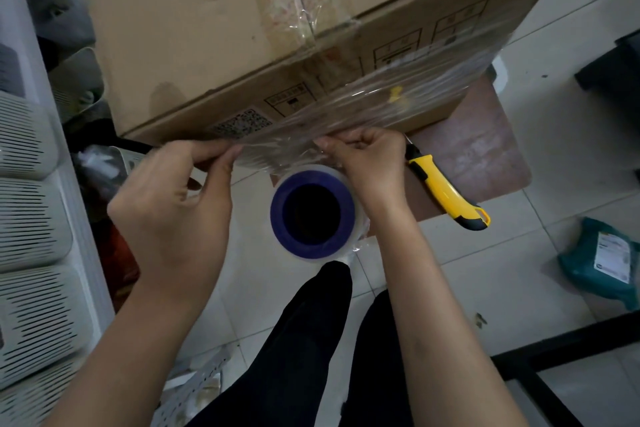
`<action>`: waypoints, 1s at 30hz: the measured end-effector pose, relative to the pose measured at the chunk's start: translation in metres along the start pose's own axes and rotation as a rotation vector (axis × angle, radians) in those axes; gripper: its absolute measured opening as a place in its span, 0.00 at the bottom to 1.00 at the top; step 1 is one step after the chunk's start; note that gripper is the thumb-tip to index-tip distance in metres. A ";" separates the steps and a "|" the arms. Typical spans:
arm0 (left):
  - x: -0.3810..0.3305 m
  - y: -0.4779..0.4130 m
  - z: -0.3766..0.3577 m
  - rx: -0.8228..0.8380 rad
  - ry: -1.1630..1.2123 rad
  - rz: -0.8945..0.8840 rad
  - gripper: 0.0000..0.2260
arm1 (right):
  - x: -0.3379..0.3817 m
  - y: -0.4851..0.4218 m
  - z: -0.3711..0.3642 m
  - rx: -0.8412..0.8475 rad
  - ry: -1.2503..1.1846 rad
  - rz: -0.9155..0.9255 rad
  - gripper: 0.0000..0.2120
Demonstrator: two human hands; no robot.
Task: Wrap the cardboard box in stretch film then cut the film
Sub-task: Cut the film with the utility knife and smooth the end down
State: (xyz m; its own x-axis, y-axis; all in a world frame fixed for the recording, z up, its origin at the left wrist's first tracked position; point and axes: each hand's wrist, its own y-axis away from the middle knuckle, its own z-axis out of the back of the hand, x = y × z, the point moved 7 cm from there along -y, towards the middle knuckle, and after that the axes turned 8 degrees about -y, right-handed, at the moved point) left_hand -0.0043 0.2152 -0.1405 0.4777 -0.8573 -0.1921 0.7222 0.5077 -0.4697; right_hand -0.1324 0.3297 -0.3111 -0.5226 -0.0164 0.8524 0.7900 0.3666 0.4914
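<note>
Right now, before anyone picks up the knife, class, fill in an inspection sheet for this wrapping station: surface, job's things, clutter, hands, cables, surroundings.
Surface: reddish-brown stool top carries the cardboard box.
Job's things: stretch film bands the box's near side; film roll, blue core, sits between the hands; yellow utility knife lies on the stool top beside the right hand, its handle end past the edge.
Clutter: teal parcel on the floor.
Hands: left hand and right hand each pinch the film at the box's lower edge.
Cables: nothing seen.
Surroundings: white tiled floor; grey slotted bins at left.
</note>
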 end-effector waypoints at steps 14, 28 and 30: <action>0.013 -0.002 -0.001 -0.168 -0.009 0.085 0.15 | 0.013 -0.004 0.012 -0.179 0.519 0.255 0.25; 0.037 -0.003 0.000 -0.160 0.127 0.293 0.14 | 0.024 0.011 0.025 0.236 0.373 0.257 0.08; 0.035 -0.004 0.000 -0.167 0.114 0.274 0.15 | 0.033 0.022 -0.001 0.410 0.201 0.251 0.07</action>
State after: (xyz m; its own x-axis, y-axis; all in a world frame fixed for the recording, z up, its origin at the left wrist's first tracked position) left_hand 0.0098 0.1833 -0.1458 0.5768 -0.6999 -0.4212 0.4783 0.7073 -0.5205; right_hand -0.1320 0.3366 -0.2719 -0.2297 -0.0450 0.9722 0.6712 0.7161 0.1917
